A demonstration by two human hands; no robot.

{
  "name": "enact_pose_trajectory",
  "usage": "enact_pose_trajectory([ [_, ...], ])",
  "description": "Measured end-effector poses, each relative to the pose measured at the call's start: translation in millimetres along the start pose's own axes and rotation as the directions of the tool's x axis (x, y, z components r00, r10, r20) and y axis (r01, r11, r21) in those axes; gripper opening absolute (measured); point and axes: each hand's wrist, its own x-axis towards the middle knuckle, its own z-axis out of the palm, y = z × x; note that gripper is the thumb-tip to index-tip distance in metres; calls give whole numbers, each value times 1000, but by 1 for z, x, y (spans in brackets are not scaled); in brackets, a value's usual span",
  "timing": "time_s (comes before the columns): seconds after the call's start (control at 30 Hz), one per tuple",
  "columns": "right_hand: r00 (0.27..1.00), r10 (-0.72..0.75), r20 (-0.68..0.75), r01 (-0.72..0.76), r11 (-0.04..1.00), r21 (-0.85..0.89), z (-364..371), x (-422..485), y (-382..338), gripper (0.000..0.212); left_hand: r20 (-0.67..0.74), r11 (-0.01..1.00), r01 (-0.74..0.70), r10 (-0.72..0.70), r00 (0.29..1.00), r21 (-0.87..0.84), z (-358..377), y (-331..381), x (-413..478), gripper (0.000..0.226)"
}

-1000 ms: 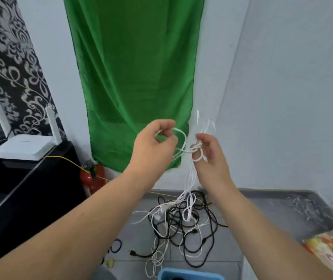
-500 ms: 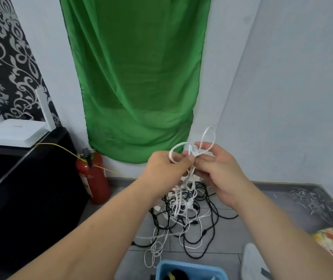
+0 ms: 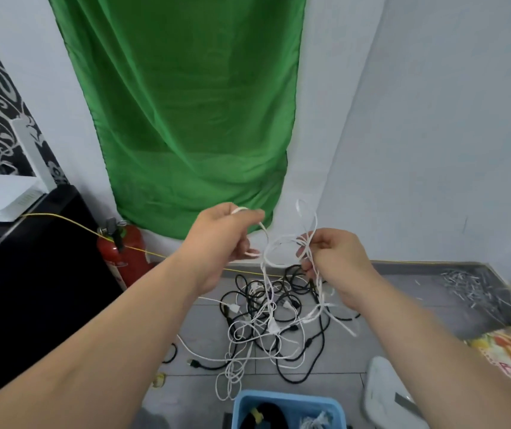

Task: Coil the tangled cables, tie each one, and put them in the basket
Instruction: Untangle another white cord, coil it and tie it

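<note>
White, thin and glossy, the cable (image 3: 274,243) hangs in loose loops above the pile (image 3: 279,320) of black and white cords snarled on the grey tiled floor (image 3: 341,360), its strands trailing down into that pile. The left hand (image 3: 223,239), up and left of the pile, pinches a strand between curled thumb and fingers, while the right hand (image 3: 331,258), just above the pile, pinches a bunch of the loops. A blue plastic basket (image 3: 291,398) holding a black coil (image 3: 263,416) sits on the pile's near side, and a red cylindrical extinguisher (image 3: 124,258) stands to its left.
</note>
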Motion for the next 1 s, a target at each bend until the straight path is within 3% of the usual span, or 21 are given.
enact_pose_trajectory([
  [0.13,999,38,-7,-38,998,-54,-2,5,11,31,-62,967,-26,11,998,-255,-6,7,6,42],
  [0.27,994,-104,38,110,953,-281,2,7,16,30,-144,921,-163,119,982,-353,-10,14,3,37],
  [0.33,985,-144,91,168,906,-389,5,7,14,28,-142,924,-203,165,976,-323,-11,17,-1,40],
  [0.47,969,-96,227,216,774,-595,7,1,8,23,-73,968,-248,244,967,-48,-11,16,-7,40],
  [0.57,946,2,324,162,863,-478,7,-6,9,22,107,986,-154,161,981,-70,-15,13,-11,42],
  [0.67,949,-15,316,88,972,-218,12,-10,10,38,260,974,-4,63,964,-225,-16,12,-17,36],
  [0.73,922,-15,386,53,995,-89,18,-14,8,35,320,953,67,32,947,-295,-13,10,-20,31],
  [0.83,894,-32,447,81,992,-91,30,-23,3,22,370,928,103,40,928,-359,-10,11,-22,26],
  [1.0,969,-1,249,28,994,-103,37,-17,2,22,338,885,77,94,936,-459,-13,16,-23,23],
])
